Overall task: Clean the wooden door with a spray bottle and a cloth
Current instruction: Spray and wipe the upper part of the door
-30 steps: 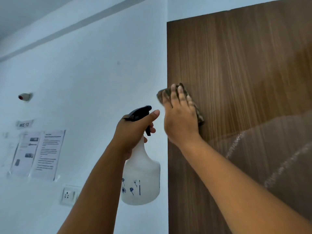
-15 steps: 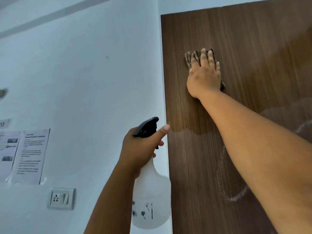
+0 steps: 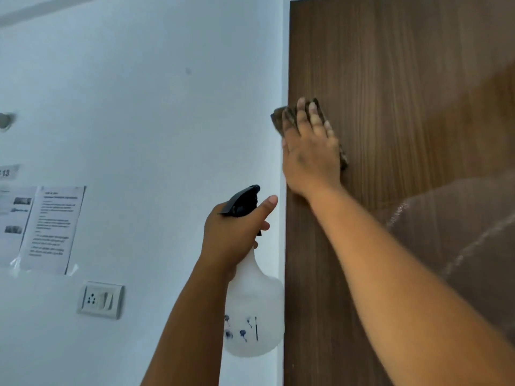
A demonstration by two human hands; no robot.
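Wall [image 3: 145, 87]: smooth, pale, matt plaster; fills the space left of both hands.
Papers [image 3: 51, 227]: flat printed sheets taped to the wall, well left of the left hand; text too small to read.
Socket [image 3: 101, 300]: white rectangular plate, below the papers and left of the left forearm.
Left hand [image 3: 232, 235]: fingers curled round the neck of the spray bottle, thumb raised beside the trigger head; held just left of the door edge.
Spray bottle [image 3: 252, 316]: translucent white plastic, bulbous body narrowing to a black angular trigger head [image 3: 242, 201]; hangs below the gripping hand.
Cloth [image 3: 281, 117]: soft, brownish, folded; trapped between the right palm and the door, one corner overhanging the door's left edge.
Right hand [image 3: 312, 151]: fingers straight and spread, pressing the cloth flat; above and right of the left hand.
Door [image 3: 404, 93]: dark wood-grain, vertical lines, slightly glossy; streaky residue lower right of the right forearm.
Risk: cloth may slip off the edge, given its overhang; the streaks could dry as marks if left unwiped.
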